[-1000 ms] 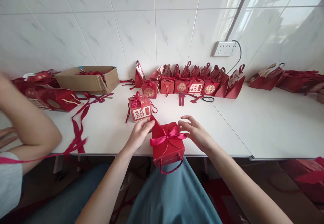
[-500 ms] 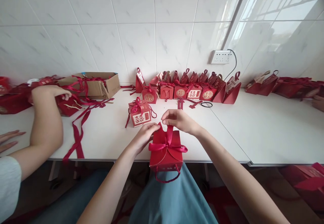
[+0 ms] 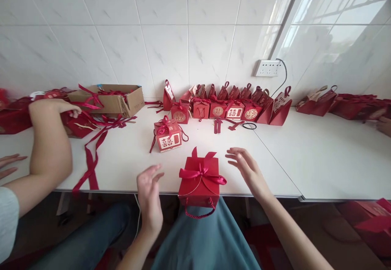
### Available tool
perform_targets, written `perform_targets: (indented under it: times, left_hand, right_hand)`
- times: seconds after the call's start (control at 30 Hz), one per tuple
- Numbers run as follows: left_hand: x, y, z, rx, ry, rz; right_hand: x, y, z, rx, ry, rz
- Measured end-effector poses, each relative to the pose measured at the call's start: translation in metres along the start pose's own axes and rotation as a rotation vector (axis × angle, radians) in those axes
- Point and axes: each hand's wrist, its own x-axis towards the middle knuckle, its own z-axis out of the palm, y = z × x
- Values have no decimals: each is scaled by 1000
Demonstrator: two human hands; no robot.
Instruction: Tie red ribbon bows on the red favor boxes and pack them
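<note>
Right in front of me at the table's front edge sits a red gift box. A red ribbon bow is tied across its top, both tails pointing up and away, and a twisted cord handle hangs on the near side. My left hand is held left of the box, apart from it, fingers loosely bent with nothing in them. To the right, my right hand hovers empty, fingers spread and clear of the box. Farther back stands a smaller gift box with its own bow and a white label.
Rows of red gift boxes line the wall beneath a power strip. A black ring lies on the white table. At left, a co-worker's arm reaches past loose ribbons and a cardboard box.
Both my hands have let go of the ribbon tails and moved apart, left hand to the left, right hand to the right. The box stays nearly in place.
</note>
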Motion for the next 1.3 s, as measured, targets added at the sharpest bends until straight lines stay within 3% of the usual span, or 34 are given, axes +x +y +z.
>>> perform_targets:
  times: [0.07,0.17,0.37,0.53,0.63,0.77,0.83,0.93,1.1,1.17,1.3]
  left_hand:
    - [-31,3,-3,119,-127,211]
    - [-54,8,1,366,-356,288]
    - [-36,16,4,724,-498,255]
    - [-20,16,-4,685,-462,183]
    - [-1,10,-11,617,-351,69]
    - [25,8,-20,525,-45,-158]
    - [24,12,-20,453,10,-223]
    - [4,23,-14,385,-39,-232]
    - [-31,35,8,264,-248,-239]
    - [-33,37,17,203,-290,-258]
    - [-25,39,27,133,-329,-323]
  right_hand:
    - [-21,3,5,84,-84,-52]
    - [-39,5,17,117,-193,-44]
    - [-57,2,20,-12,-140,-75]
    - [-73,-2,17,-72,-111,-52]
    - [-85,-7,21,-53,-143,-5]
    - [-101,-21,31,10,-391,44]
    - [-103,-28,30,2,-490,52]
    - [-92,-33,17,48,-470,67]
    - [-46,-24,-2,-8,-143,-47]
    - [-29,-17,1,-67,-168,-82]
    - [-16,-8,16,-24,-366,-84]
